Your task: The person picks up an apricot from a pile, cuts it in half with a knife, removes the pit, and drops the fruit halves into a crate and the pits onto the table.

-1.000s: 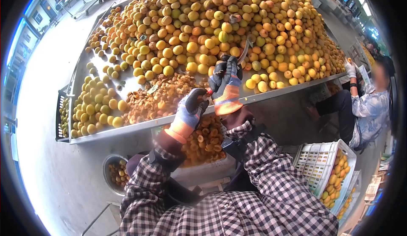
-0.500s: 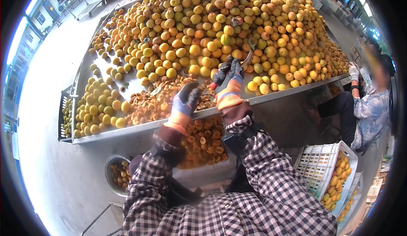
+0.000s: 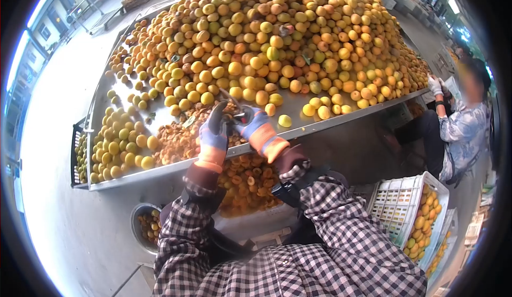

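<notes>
My right hand [image 3: 252, 122], in a blue and orange glove, is closed round a knife [image 3: 230, 96]. Its thin curved blade points up and left, and a bit of red handle shows at the fingers. Close against it, my gloved left hand [image 3: 214, 131] has its fingers bent together; whatever lies in them is hidden. Both hands are over a pile of cut apricot halves [image 3: 178, 139] at the near edge of the metal table [image 3: 314, 129]. Beyond them rises a big heap of whole yellow-orange apricots [image 3: 277, 41].
Below the table edge sits a container of apricot halves [image 3: 248, 182]. A metal bucket [image 3: 134, 225] holds small brownish pieces. White crates [image 3: 397, 206] of apricots stand at right. Another person [image 3: 464, 126] in white gloves sits at the table's right end; a black crate [image 3: 79, 158] is at left.
My right hand has come left and toward me with the knife, from the apricot heap to beside my left hand. The left hand has shifted slightly left. A single apricot now lies near the table edge.
</notes>
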The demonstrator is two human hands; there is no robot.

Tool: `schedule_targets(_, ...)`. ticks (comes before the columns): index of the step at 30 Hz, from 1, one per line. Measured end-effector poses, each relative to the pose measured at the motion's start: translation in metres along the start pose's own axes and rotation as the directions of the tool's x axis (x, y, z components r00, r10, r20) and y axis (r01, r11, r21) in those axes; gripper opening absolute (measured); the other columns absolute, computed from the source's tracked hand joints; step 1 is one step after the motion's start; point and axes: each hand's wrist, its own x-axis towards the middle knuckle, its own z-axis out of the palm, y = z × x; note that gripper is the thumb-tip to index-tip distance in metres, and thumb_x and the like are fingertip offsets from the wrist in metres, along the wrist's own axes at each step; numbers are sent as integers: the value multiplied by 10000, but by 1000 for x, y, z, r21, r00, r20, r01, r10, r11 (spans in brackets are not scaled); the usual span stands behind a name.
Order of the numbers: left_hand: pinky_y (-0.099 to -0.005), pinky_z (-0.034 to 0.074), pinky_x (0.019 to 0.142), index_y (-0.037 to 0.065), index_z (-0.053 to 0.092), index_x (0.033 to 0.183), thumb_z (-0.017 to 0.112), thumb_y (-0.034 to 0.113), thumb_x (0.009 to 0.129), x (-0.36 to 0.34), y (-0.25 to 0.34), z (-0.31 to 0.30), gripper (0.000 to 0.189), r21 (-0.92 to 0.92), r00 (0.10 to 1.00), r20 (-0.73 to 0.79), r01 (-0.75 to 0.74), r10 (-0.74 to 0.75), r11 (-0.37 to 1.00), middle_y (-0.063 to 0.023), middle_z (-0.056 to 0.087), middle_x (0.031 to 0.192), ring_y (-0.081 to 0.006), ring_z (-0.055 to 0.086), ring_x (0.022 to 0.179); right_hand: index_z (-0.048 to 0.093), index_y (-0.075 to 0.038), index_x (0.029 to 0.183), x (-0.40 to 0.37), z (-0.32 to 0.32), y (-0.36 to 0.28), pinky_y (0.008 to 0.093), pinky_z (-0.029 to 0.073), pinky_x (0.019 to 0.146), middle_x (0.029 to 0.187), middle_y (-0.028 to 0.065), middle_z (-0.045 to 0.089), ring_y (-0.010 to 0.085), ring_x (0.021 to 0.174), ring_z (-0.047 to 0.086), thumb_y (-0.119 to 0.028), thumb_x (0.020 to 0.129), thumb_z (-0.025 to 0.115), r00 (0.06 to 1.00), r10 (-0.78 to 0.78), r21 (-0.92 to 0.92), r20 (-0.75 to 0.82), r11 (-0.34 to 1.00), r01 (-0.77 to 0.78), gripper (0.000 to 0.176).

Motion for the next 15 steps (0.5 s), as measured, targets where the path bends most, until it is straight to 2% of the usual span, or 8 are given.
schedule_targets(1,-329,471,927,76,556,1288,530,-38,866,-3,-4,1,438,13,1000,16,6,-6,1000,-153,627,1221,-242,623,1095,633,-29,1081,3,7,18,352,516,734,875,138,696,270,817,678,-250,751,763,997,-56,10,-49,998,56,418)
schedule_targets(2,-329,471,927,76,556,1288,530,-38,866,-4,-5,3,438,8,1000,24,-1,1,1000,-153,627,1221,-242,623,1095,634,-36,1086,3,7,18,364,517,745,889,146,694,306,835,670,-264,758,754,999,-26,-26,-44,999,25,417)
schedule_targets(4,-289,443,962,16,557,1281,499,-41,885,-6,-7,6,405,46,1000,12,13,-14,999,-110,614,1238,-164,567,1124,634,-44,1099,0,13,20,366,518,740,883,150,692,285,833,676,-259,757,755,987,-94,-196,-127,978,68,421)
schedule_targets(7,-277,473,885,36,565,1277,496,-43,890,-4,-12,2,401,42,998,15,60,-61,997,-103,636,1171,-153,594,1031,646,-46,1035,-6,9,7,348,515,723,836,141,686,264,791,675,-254,758,748,987,-150,48,-52,987,152,361)
schedule_targets(9,-267,488,841,43,576,1265,501,-40,891,-4,-13,-2,391,70,997,7,70,-71,995,-97,649,1125,-145,603,992,641,-35,1015,-12,-8,-24,301,504,713,838,95,680,177,782,641,-191,766,744,992,-127,-55,-14,991,126,312)
schedule_targets(12,-240,504,636,64,661,1124,499,-10,888,-12,7,-10,296,-11,942,278,197,-186,980,-42,634,894,-107,605,705,632,-47,932,-2,-42,-33,251,473,669,761,6,612,79,708,532,-153,769,736,993,-106,-188,-55,978,94,220)
schedule_targets(14,-269,521,669,53,675,1080,543,7,868,-18,34,-15,254,-2,866,490,117,-101,993,-53,664,873,-131,636,717,652,-107,1036,25,-73,12,319,517,713,843,79,695,241,778,671,-262,769,712,989,-114,-358,-94,931,74,314)
schedule_targets(15,-282,522,705,49,673,1084,560,9,863,-24,27,-9,251,-44,847,532,30,-2,999,-68,680,912,-145,645,757,635,-134,1132,24,-87,-19,328,522,777,954,73,705,251,882,672,-302,763,725,961,240,-371,-135,887,-274,416)
